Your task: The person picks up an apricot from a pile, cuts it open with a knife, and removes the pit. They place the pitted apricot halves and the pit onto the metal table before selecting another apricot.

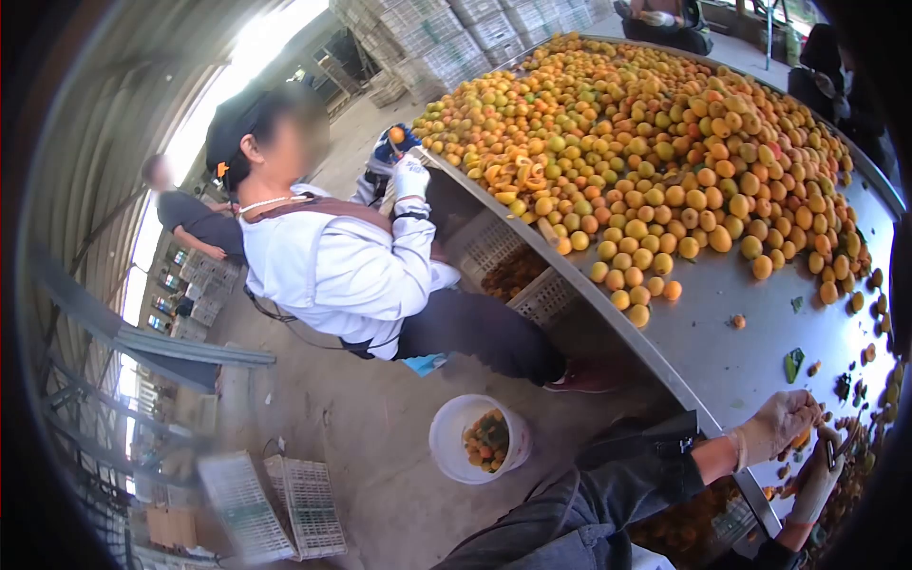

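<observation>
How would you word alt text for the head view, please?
A person's gloved left hand and right hand are close together over a metal table heaped with orange fruit, the right apparently holding a metal tool. Nearby, a co-worker in a white jacket holds one fruit; a white bucket stands on the floor.

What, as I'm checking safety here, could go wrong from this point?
The metal tool in the right hand sits close to the left hand and might nip it. Fruit lying near the table rim could roll off. Someone might trip on the white bucket standing on the floor.
</observation>
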The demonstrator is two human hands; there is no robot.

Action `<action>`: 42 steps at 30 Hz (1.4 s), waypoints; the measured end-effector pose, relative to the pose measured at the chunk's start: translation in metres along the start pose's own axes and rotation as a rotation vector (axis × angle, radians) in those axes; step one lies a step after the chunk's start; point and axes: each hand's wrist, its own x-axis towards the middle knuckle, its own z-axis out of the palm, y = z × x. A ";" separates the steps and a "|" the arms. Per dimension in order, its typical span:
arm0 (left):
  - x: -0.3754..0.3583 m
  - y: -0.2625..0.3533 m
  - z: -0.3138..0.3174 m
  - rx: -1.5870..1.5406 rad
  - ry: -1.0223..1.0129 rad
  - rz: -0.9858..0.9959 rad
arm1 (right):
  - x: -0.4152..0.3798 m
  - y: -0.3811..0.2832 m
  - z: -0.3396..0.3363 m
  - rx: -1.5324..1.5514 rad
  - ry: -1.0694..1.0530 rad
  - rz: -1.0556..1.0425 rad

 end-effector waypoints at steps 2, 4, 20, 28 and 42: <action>0.040 -0.074 -0.009 0.251 0.034 0.566 | 0.008 0.000 -0.011 0.152 -0.012 0.005; 0.032 -0.083 -0.022 0.627 0.129 0.672 | -0.003 -0.030 -0.010 0.170 0.002 -0.090; 0.034 -0.064 0.020 -0.032 -0.049 -0.229 | -0.017 -0.088 -0.001 1.053 0.297 -0.186; 0.026 -0.060 0.033 0.101 0.092 -0.195 | -0.020 -0.077 0.019 0.854 0.183 -0.253; 0.026 -0.071 0.012 0.322 0.078 -0.109 | 0.011 -0.048 0.030 1.217 -0.004 0.132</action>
